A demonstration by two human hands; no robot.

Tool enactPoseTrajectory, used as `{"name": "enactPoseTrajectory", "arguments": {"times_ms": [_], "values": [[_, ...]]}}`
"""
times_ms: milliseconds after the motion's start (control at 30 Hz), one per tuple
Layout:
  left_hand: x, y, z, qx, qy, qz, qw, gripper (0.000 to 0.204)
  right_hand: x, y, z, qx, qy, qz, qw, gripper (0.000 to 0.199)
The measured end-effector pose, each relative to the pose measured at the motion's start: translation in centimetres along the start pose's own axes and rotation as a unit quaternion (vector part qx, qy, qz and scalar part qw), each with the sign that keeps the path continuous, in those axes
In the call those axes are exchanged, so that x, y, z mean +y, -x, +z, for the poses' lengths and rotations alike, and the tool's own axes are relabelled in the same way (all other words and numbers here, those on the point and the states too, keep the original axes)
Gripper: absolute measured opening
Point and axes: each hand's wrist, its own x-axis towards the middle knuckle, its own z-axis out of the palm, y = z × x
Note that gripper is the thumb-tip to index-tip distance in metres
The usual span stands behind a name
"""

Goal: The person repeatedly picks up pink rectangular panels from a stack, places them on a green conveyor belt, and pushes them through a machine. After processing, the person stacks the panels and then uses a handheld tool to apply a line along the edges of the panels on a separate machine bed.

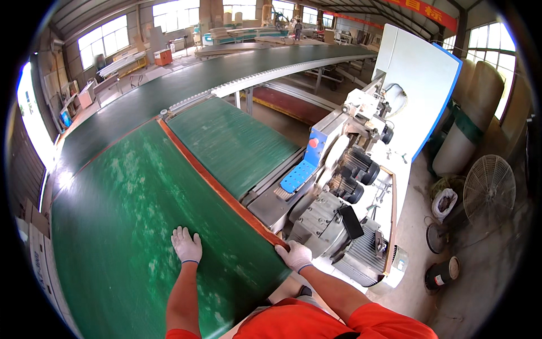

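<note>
A large green panel with a red-brown edge and pale scuffs on its face spreads before me. My left hand, in a white knit glove, rests flat on it with the fingers stretched out. At the panel's near right corner, my right hand, gloved the same way, is closed round the edge; the fingers beneath are mostly hidden. Just right of that hand stands a machine with grey motors, a blue perforated plate and a red button.
Beyond the panel a dark green conveyor belt curves across, with a shorter green belt beside the machine. A tall white machine cover rises at the right. On the floor there are a round fan and a black bucket.
</note>
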Motion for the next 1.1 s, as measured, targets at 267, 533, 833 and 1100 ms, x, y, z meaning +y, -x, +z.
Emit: {"name": "enactPoseTrajectory", "arguments": {"times_ms": [267, 533, 833, 1100], "values": [[0.1, 0.2, -0.6, 0.002, 0.0, 0.005, 1.0, 0.053, -0.1, -0.1, -0.1, 0.0, 0.005, 0.003, 1.0, 0.072], [-0.1, 0.2, -0.1, 0.011, -0.01, 0.013, 1.0, 0.052, 0.2, 0.2, 0.0, 0.005, 0.009, -0.006, 1.0, 0.071], [-0.1, -0.2, 0.2, -0.002, -0.023, 0.012, 1.0, 0.053, 0.5, 0.0, 0.1, 0.012, -0.002, 0.0, 1.0, 0.071], [-0.3, -0.5, 0.0, -0.004, -0.033, 0.016, 0.999, 0.051, 0.9, -0.5, 0.4, -0.02, 0.01, -0.006, 1.0, 0.071]]}}
